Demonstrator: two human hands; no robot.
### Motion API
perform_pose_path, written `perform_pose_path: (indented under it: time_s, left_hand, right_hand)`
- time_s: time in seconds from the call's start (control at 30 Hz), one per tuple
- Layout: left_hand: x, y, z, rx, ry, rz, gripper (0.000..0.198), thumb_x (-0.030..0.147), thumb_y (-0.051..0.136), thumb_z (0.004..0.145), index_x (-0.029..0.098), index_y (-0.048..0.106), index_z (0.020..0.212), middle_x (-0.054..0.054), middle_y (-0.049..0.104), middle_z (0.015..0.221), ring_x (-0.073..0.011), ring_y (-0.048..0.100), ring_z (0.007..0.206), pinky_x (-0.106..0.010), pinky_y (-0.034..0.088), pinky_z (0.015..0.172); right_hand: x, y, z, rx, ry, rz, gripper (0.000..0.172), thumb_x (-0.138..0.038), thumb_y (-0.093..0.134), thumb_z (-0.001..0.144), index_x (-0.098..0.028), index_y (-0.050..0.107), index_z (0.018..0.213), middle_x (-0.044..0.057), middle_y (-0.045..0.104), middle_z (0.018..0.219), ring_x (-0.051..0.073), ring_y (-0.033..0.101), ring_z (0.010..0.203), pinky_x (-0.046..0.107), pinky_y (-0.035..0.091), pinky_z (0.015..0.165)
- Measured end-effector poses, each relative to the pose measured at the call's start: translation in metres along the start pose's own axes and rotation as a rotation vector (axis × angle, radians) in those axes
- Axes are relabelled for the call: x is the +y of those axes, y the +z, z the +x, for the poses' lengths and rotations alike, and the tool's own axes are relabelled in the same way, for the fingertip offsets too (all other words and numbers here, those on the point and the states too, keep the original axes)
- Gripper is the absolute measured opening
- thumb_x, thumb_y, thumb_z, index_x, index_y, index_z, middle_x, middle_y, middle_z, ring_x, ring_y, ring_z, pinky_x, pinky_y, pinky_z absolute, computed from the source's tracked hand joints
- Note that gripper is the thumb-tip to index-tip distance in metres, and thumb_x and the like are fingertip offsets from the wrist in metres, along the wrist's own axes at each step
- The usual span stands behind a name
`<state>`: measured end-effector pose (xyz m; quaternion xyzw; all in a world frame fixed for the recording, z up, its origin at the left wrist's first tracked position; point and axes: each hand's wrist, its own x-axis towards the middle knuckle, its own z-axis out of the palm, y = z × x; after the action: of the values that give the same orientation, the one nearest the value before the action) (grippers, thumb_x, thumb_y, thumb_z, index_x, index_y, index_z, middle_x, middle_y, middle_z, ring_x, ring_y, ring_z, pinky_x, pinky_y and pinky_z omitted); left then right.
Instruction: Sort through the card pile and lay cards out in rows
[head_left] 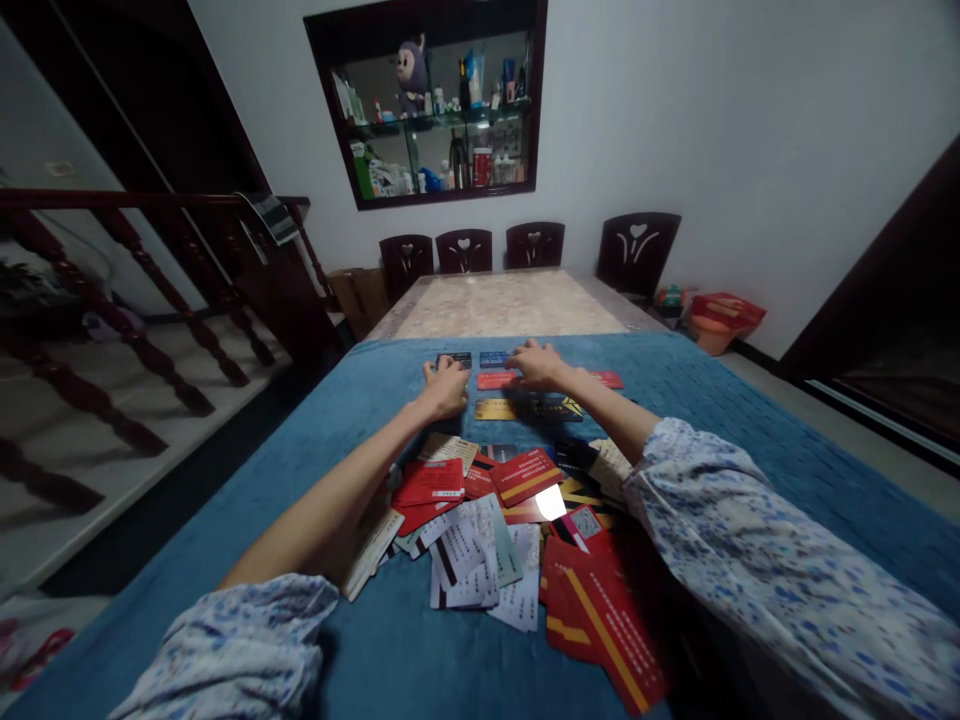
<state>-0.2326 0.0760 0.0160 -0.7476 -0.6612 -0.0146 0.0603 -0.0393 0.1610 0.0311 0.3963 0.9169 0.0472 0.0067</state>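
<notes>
Both my arms reach forward over a blue cloth (720, 400) on a long table. My left hand (444, 386) is curled, its fingertips resting beside a dark card (454, 358) in a far row. My right hand (537, 364) lies flat, fingers spread over a red card (495, 380) and next to a blue card (493, 357). Another red card (609, 379) lies to its right. A gold card (495, 408) and a black card (561, 408) lie in a nearer row. A loose heap of several red, white and yellow cards (517, 520) sits between my forearms.
Beyond the cloth the bare marbled tabletop (510, 300) runs to several dark chairs (637, 248) at the far end. A wooden stair railing (150, 290) stands to the left. A wall niche with bottles and a plush toy (412, 75) is behind. Red bags (724, 315) lie on the floor at right.
</notes>
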Motion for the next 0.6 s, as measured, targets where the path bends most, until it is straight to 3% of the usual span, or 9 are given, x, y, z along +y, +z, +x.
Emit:
perform_pose_path:
  time_s: [0.13,0.27,0.6]
  left_hand:
    - [0.001,-0.005,-0.024,0.015,0.008,-0.011,0.035,0.018,0.052,0.085,0.022,0.066,0.116,-0.013,0.056,0.134,-0.0340,0.032,0.133,-0.057,0.025,0.104]
    - [0.004,-0.010,-0.049,0.041,0.000,-0.044,0.033,0.018,0.054,0.085,0.022,0.067,0.115,-0.012,0.057,0.133,-0.0347,0.033,0.133,-0.057,0.024,0.104]
    - [0.001,-0.013,-0.108,0.103,-0.033,-0.089,0.035,0.018,0.054,0.086,0.026,0.069,0.117,-0.010,0.060,0.132,-0.0359,0.034,0.135,-0.060,0.023,0.107]
  right_hand:
    - [-0.009,-0.010,-0.017,0.076,-0.024,0.029,0.029,-0.028,0.054,0.090,-0.023,0.071,0.113,0.013,0.064,0.125,0.033,0.044,0.117,0.042,0.037,0.088]
    - [-0.022,-0.017,-0.035,0.142,-0.038,0.042,0.027,-0.021,0.048,0.091,-0.020,0.073,0.100,0.013,0.068,0.116,0.031,0.046,0.111,0.038,0.034,0.082]
    - [-0.060,-0.024,-0.071,0.236,-0.133,0.074,0.030,-0.024,0.044,0.095,-0.019,0.073,0.102,0.014,0.069,0.112,0.030,0.044,0.108,0.039,0.031,0.081]
